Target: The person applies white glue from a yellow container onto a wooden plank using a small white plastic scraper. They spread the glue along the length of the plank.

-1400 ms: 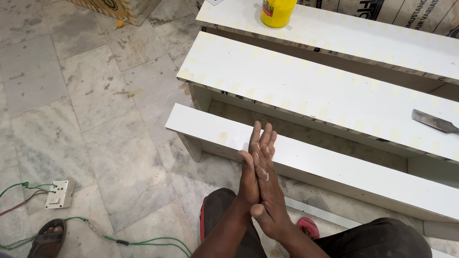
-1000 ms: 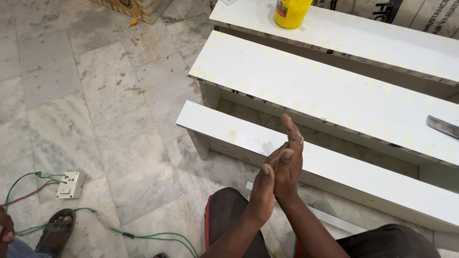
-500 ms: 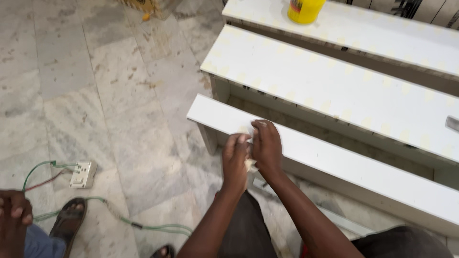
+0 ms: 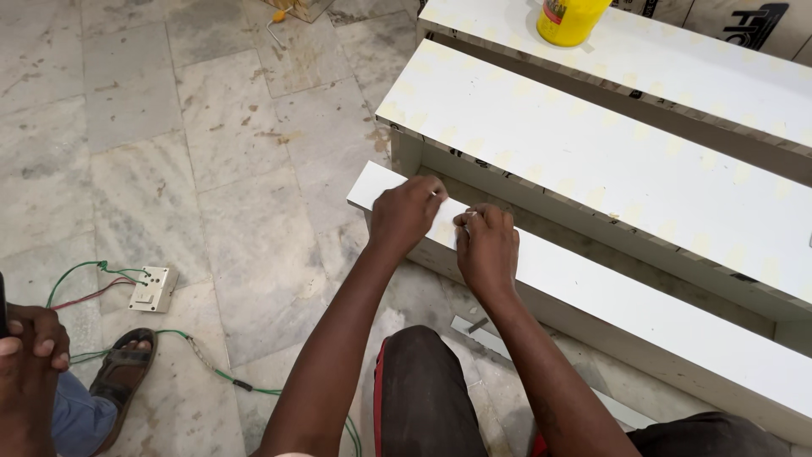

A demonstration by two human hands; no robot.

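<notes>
Near the left end of the nearest white board, I am pressing my left hand and right hand flat, side by side. Both are resting fingers-down on its top face, gripping nothing, probably to steady it on the marble floor.

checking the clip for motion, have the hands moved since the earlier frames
Yes. The left hand and right hand were pressed palm to palm above the nearest white board; now they are apart, lowered onto its top face near its left end.

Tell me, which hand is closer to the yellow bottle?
Right. The right hand rests on the white board below the yellow bottle; the left hand sits farther left, near the board's end.
</notes>
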